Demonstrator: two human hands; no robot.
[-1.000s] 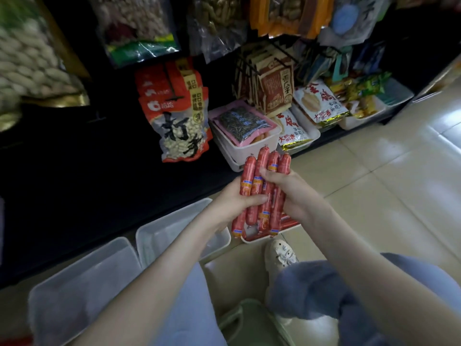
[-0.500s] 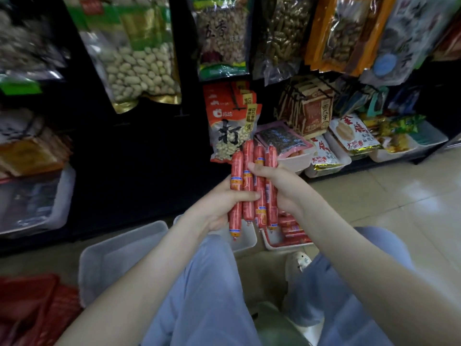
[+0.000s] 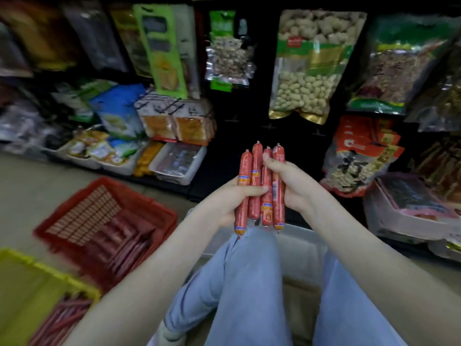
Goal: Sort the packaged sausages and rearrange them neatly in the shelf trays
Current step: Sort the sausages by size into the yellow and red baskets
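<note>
Above the knees [image 3: 249, 265], left hand [image 3: 222, 203] and right hand [image 3: 296, 186] grip four red, orange-banded sausages [image 3: 255, 166].

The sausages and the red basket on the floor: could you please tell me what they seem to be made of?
The sausages look wrapped in thin glossy red plastic film, judging by the sheen and pinched tips. The red basket looks like rigid moulded plastic, fairly matt: latticed floor, thick rim, though blur hides detail.
</note>
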